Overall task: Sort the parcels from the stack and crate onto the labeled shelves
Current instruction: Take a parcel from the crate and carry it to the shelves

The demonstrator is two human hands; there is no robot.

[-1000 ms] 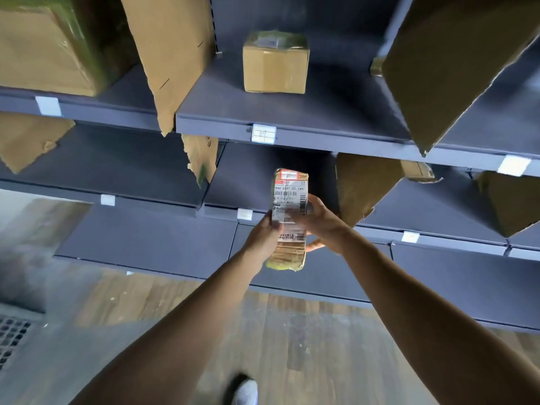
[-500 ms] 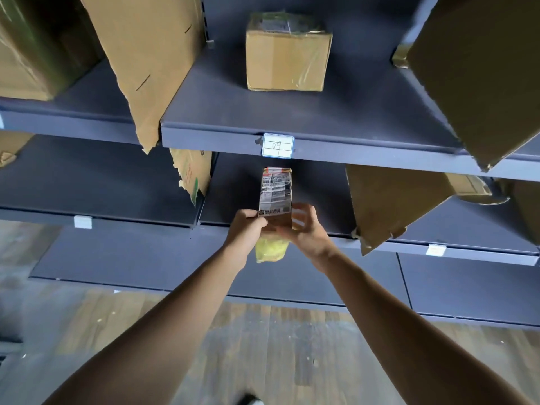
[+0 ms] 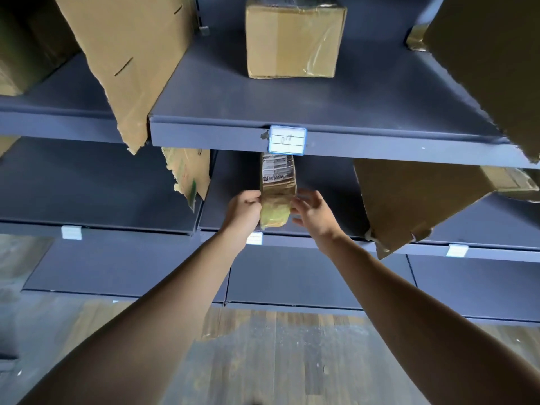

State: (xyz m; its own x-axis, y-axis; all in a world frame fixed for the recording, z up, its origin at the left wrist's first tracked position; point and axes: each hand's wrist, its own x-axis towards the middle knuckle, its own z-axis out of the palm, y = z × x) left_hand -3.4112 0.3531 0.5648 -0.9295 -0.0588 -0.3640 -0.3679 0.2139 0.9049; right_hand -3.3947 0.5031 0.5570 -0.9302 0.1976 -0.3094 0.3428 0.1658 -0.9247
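A narrow taped parcel (image 3: pixel 278 194) with a printed shipping label sits between two outstretched hands, its far end reaching into the middle shelf (image 3: pixel 327 200) bay; we cannot tell whether it rests on the shelf surface. The left hand (image 3: pixel 244 210) grips the parcel's left edge with curled fingers, while the right hand (image 3: pixel 311 213) lies against the right edge with fingers loosely spread. Just above the hands we see a blue-bordered shelf tag (image 3: pixel 287 140) on the front lip of the upper shelf (image 3: pixel 321 106), and farther up a taped cardboard box (image 3: pixel 293 42). Torn cardboard dividers lean left (image 3: pixel 128 54) and right (image 3: pixel 409 200) of the hands. Below the forearms lies a wood-patterned floor (image 3: pixel 277 361).
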